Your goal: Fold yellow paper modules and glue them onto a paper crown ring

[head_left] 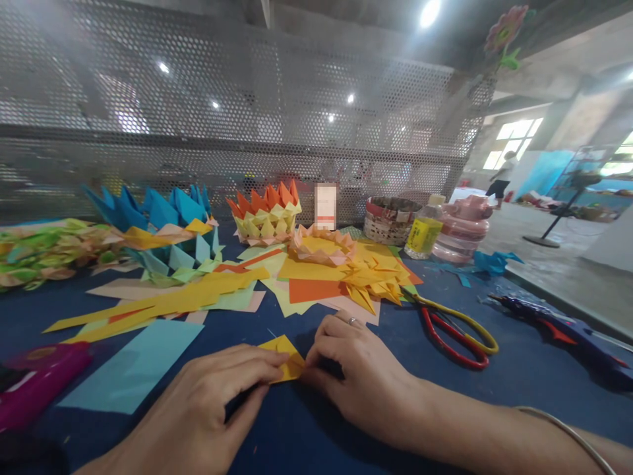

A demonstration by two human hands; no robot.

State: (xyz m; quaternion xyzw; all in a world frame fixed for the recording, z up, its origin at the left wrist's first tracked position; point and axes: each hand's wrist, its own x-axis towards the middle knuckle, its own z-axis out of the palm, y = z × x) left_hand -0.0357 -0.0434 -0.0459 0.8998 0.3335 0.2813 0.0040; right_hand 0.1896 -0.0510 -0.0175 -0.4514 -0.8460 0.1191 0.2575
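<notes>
A small yellow piece of folded paper (283, 353) lies on the dark blue tabletop between my hands, a crease showing in its middle. My left hand (222, 389) holds its left side, fingertips on top and thumb at the near edge. With a pinch of thumb and forefinger, my right hand (351, 363) grips the right corner. Part of the paper is covered by my fingers. Left of my left hand lies a light blue paper sheet (141, 363). To the right of my right hand are scissors (457, 330) with red and yellow handles.
Yellow paper strips (182, 297) and folded yellow pieces (376, 280) lie beyond my hands. Behind them stand a blue paper ring (163, 211), an orange-yellow one (267, 214), a basket (390, 221) and bottles. A glue gun (564, 333) is at right, a magenta tool (44, 382) at left.
</notes>
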